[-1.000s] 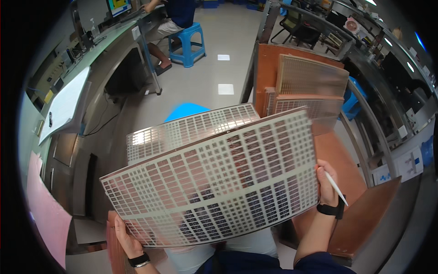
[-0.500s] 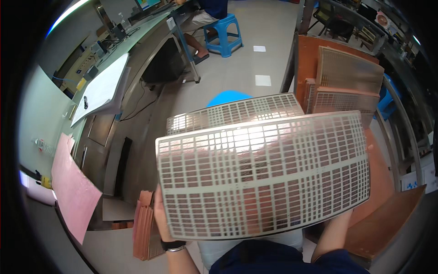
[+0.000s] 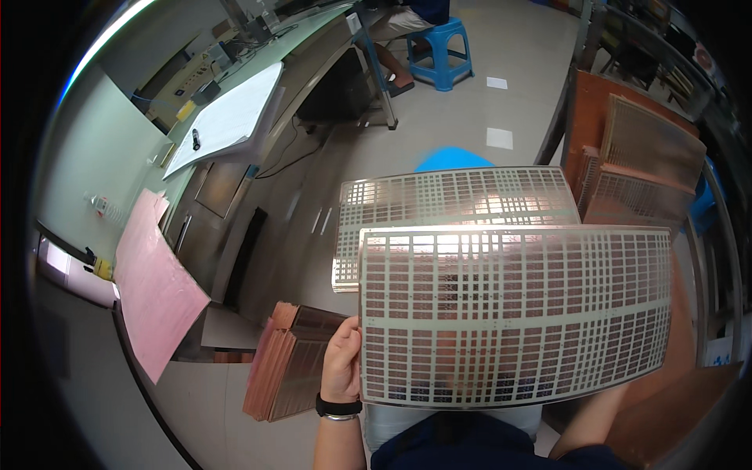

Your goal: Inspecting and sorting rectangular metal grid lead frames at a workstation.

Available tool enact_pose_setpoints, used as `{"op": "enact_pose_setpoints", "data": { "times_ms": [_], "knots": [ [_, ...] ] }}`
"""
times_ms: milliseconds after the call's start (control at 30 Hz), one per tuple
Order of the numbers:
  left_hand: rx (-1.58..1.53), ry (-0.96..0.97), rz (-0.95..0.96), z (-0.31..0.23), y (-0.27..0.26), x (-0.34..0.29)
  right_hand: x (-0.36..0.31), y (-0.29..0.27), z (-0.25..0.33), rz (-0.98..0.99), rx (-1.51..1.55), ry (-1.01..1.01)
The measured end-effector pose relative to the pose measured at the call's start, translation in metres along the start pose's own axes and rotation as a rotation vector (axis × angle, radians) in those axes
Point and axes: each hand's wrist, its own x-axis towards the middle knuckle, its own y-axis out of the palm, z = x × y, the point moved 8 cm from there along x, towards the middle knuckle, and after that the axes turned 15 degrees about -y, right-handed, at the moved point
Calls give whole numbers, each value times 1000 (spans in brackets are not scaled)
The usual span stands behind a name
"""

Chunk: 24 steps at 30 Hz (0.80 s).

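Observation:
A large circuit board panel (image 3: 517,317), shiny copper-coloured with a pale grid of small rectangles, is held up in front of me. My left hand (image 3: 342,362), with a black band at the wrist, is closed on its left edge. My right forearm (image 3: 591,423) runs up behind the panel's lower right part; the right hand itself is hidden there. Just beyond is a stack of similar panels (image 3: 454,196), partly covered by the held one. Below it and to the left, more copper-edged panels (image 3: 286,364) lean upright near the floor.
On the left runs a long bench with papers and a pen (image 3: 196,141) and a pink sheet (image 3: 157,290) hanging at its edge. A rack (image 3: 583,102) at right holds more panels (image 3: 650,149). Blue stools (image 3: 442,59) stand ahead, one with a seated person.
My view has swung left, so the surroundings shift right. The panel has come down and right relative to the stack, and more of my left hand shows at its edge.

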Motion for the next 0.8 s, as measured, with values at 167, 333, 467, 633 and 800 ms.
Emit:
{"op": "enact_pose_setpoints", "data": {
  "times_ms": [167,333,467,633,800],
  "knots": [
    [-2,10,-18,2,-2,1,1,1,1,-2,-20,8],
    [98,28,-163,2,-15,-3,1,-2,-1,-6,-33,23],
    [76,42,-206,1,-17,2,3,4,7,6,-49,16],
    [57,55,-237,2,-18,4,5,11,1,21,-29,16],
    [21,61,-262,7,-13,13,-3,27,-18,67,66,42]
  ]
}}
